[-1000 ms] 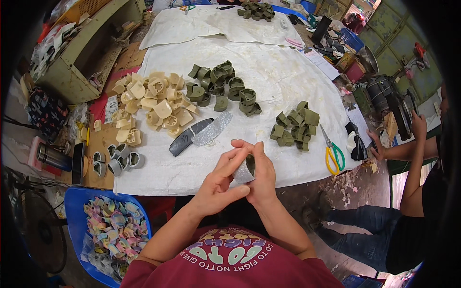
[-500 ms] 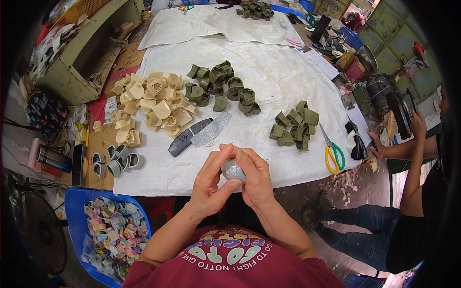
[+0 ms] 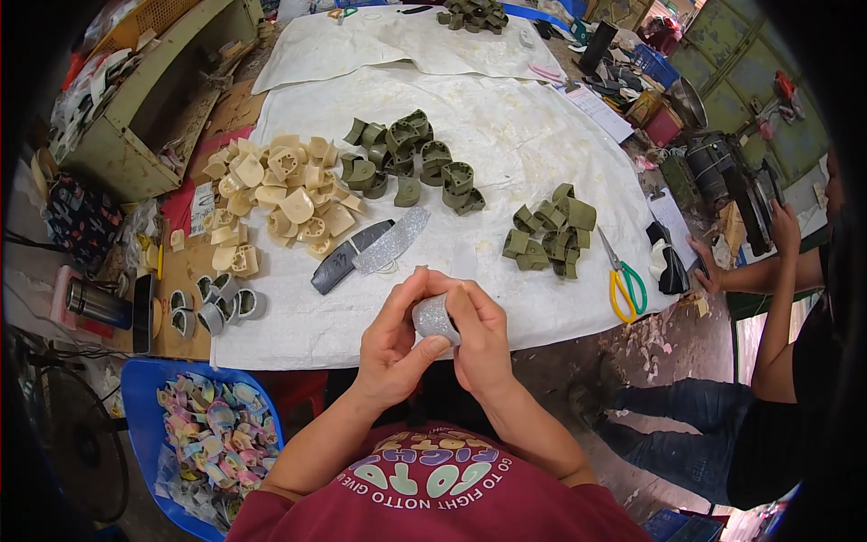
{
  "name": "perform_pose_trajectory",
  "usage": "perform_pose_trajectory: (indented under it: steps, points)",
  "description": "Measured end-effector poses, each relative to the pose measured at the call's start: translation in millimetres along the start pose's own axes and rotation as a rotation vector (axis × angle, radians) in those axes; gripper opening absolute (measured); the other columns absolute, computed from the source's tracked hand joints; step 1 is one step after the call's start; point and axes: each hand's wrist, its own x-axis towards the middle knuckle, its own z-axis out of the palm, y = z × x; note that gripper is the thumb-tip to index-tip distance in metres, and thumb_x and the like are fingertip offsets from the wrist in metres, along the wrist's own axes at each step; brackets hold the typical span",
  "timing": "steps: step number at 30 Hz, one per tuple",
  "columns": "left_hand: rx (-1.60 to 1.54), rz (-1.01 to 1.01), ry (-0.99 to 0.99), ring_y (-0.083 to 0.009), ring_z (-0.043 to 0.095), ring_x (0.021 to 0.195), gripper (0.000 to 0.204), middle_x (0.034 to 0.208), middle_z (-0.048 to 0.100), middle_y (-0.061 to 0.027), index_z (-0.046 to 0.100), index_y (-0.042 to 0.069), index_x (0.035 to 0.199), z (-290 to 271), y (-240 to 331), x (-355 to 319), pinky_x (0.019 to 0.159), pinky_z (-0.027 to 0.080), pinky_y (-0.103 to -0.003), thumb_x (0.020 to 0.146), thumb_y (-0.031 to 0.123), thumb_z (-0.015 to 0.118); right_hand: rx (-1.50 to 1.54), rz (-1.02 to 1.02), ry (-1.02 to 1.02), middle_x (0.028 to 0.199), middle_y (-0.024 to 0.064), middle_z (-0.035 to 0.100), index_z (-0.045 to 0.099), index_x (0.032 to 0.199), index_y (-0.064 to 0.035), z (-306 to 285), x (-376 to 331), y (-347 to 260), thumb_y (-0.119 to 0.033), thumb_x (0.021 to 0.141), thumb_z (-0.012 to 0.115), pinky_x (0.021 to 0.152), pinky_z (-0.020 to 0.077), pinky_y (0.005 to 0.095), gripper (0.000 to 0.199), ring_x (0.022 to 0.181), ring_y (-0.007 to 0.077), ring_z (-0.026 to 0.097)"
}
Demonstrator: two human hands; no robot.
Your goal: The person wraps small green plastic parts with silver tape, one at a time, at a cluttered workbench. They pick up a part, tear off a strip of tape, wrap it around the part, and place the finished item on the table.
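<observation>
My left hand [image 3: 395, 348] and my right hand [image 3: 480, 339] are pressed together over the near edge of the white-covered table [image 3: 506, 117]. Both grip one small silver glittery heel piece [image 3: 434, 317], which shows between my fingertips. Just beyond my hands lie a silver glittery strip [image 3: 391, 240] and a dark grey strip [image 3: 347, 257]. A pile of cream heel blocks [image 3: 282, 192] sits far left. Olive-green heel blocks lie in two piles, one at the middle [image 3: 411, 160] and one to the right [image 3: 549, 231].
Yellow-and-green scissors [image 3: 624, 282] lie at the right table edge. Several grey covered heels [image 3: 215, 304] sit left, beside a metal flask [image 3: 97, 303]. A blue basket [image 3: 203, 434] of pastel pieces stands lower left. Another person [image 3: 777, 307] sits at right, hand by a black-and-white object [image 3: 667, 264].
My hands have closed tighter around the silver piece and turned it; earlier the fingers stood higher and more apart, now the piece shows between the fingertips.
</observation>
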Motion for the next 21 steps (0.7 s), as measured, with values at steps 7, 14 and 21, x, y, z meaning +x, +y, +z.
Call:
perform_pose_trajectory:
  steps: [7, 14, 21]
  points:
    - [-0.280, -0.080, 0.125, -0.0227, 0.043, 0.125, 0.075, 0.136, 0.044, -0.0146, 0.027, 0.003, 0.147, 1, 4, -1, 0.107, 0.033, -0.037, 0.081, -0.001, 0.064, 0.024, -0.013, -0.069, 0.131, 0.0103, 0.054, 0.061, 0.114, -0.0020, 7, -1, -10, -0.025, 0.098, 0.053, 0.095, 0.0415, 0.0289, 0.029, 0.114, 0.0144, 0.052]
    - [-0.526, -0.232, 0.092, -0.0216, 0.047, 0.123, 0.083, 0.136, 0.045, -0.0122, 0.021, 0.011, 0.150, -3, 4, -1, 0.103, 0.039, -0.036, 0.082, 0.010, 0.069, 0.311, 0.092, -0.258, 0.134, 0.0105, 0.051, 0.058, 0.121, -0.0025, -14, 7, -9, -0.031, 0.097, 0.054, 0.100, 0.0371, 0.0306, 0.037, 0.121, 0.0166, 0.048]
    - [-0.599, -0.344, 0.080, -0.0244, 0.051, 0.122, 0.091, 0.131, 0.049, -0.0119, 0.015, 0.020, 0.152, -6, 0, -2, 0.100, 0.044, -0.039, 0.082, 0.014, 0.072, 0.041, 0.090, -0.270, 0.138, 0.0114, 0.046, 0.060, 0.116, -0.0008, -19, 7, -7, -0.035, 0.096, 0.055, 0.102, 0.0380, 0.0334, 0.040, 0.119, 0.0206, 0.051]
